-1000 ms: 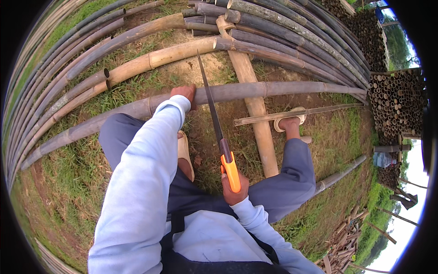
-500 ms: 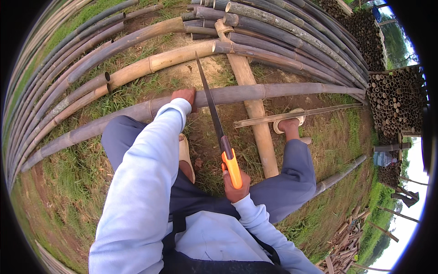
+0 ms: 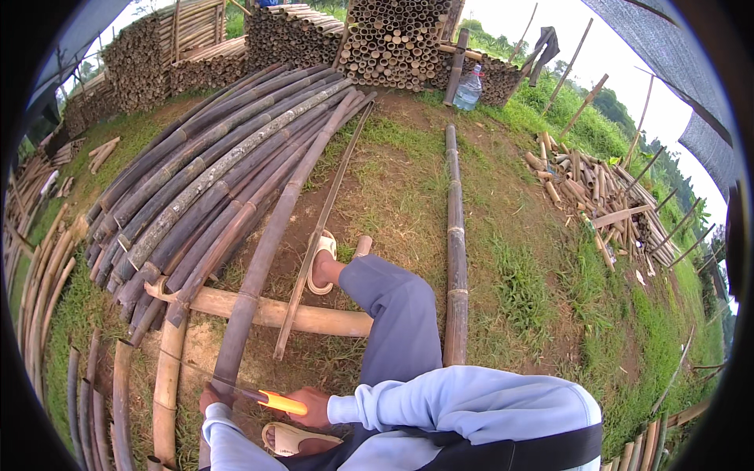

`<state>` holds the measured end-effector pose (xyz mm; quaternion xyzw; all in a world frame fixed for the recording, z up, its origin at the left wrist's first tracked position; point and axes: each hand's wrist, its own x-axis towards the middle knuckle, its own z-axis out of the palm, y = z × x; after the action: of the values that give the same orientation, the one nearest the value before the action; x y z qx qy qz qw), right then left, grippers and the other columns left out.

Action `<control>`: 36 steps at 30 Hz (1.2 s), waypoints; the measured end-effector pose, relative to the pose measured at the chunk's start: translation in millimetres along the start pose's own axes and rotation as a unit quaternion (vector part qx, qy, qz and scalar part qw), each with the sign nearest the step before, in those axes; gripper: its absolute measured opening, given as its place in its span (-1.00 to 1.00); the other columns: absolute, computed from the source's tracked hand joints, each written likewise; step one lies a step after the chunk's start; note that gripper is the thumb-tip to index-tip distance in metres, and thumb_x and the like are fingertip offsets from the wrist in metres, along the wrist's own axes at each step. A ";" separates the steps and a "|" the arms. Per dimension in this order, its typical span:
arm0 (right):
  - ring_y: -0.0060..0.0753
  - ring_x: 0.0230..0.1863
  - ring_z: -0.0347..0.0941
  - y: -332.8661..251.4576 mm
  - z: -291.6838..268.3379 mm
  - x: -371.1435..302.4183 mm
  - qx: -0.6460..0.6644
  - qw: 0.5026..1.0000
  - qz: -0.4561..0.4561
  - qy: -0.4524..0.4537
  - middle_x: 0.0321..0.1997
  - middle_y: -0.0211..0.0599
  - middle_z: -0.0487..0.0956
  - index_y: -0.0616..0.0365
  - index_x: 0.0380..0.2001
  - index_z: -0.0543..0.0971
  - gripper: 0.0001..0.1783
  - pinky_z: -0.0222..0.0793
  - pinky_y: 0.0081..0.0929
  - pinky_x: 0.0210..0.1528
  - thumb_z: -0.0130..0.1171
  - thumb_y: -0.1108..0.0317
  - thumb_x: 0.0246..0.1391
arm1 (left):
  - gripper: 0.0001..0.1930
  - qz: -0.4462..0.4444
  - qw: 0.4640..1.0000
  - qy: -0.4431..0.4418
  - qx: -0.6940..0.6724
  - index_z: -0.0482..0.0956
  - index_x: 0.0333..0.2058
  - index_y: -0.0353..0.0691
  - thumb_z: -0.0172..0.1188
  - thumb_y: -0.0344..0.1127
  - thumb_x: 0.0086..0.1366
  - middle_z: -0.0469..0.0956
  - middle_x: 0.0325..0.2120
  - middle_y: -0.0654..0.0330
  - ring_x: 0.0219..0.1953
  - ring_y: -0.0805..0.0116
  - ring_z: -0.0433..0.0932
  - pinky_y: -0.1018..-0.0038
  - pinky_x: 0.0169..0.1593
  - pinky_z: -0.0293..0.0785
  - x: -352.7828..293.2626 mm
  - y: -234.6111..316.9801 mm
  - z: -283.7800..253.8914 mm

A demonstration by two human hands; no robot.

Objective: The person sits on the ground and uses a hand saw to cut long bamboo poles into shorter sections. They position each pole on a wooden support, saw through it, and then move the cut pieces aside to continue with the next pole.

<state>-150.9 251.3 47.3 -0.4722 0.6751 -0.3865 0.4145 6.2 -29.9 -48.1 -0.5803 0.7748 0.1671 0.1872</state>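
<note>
A long dark bamboo pole rests across a pale bamboo piece. My left hand is closed around the near part of this pole. In my right hand is a handsaw with an orange handle. Its thin blade reaches leftward over the pole, right beside my left hand; whether the teeth touch the bamboo I cannot tell. A narrow bamboo strip lies next to my sandalled foot.
To the left lies a large stack of dark bamboo poles. A single pole lies on the grass at right. Beyond are cut bamboo bundles, a water jug and a heap of offcuts.
The view has swung to the right, showing the stacks and offcut heap. My left hand stays on the pole, and the saw stays in my right hand.
</note>
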 end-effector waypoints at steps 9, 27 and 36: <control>0.27 -0.34 0.55 8.6 2.1 3.6 -0.004 0.998 -0.061 0.029 -0.43 0.12 0.59 0.18 -0.22 0.59 -0.80 0.47 -0.04 -0.27 0.16 0.32 0.13 | 0.15 -0.022 0.999 -0.014 0.036 0.21 0.41 -0.12 0.57 0.20 -0.11 0.56 0.18 0.00 0.20 0.04 0.57 0.21 0.23 0.55 -6.4 8.6 -9.9; 0.31 -0.35 0.55 18.1 -2.4 1.6 -0.016 0.996 -0.046 0.073 -0.44 0.14 0.59 0.21 -0.36 0.59 -0.76 0.47 -0.02 -0.29 0.29 0.23 0.10 | 0.27 0.022 0.999 -0.036 -0.022 0.08 0.44 -0.13 0.61 0.17 -0.17 0.35 0.34 -0.11 0.34 -0.09 0.39 -0.01 0.41 0.26 -31.0 -8.8 -64.6; -0.44 -0.54 0.46 26.5 -9.4 12.3 0.047 0.995 -0.075 0.035 -0.56 -0.32 0.52 0.30 -0.38 0.58 -0.91 0.35 -0.37 -0.44 0.20 0.48 0.16 | -0.20 0.091 0.983 0.153 -0.051 0.39 0.28 -0.22 0.42 -0.03 0.10 0.60 0.09 -0.12 0.14 -0.13 0.57 0.14 0.24 0.48 -138.6 -43.7 -239.1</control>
<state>-170.5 247.4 24.1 -0.4880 0.6329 -0.4638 0.3824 60.7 -39.6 226.1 -0.5347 0.8345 0.1318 0.0208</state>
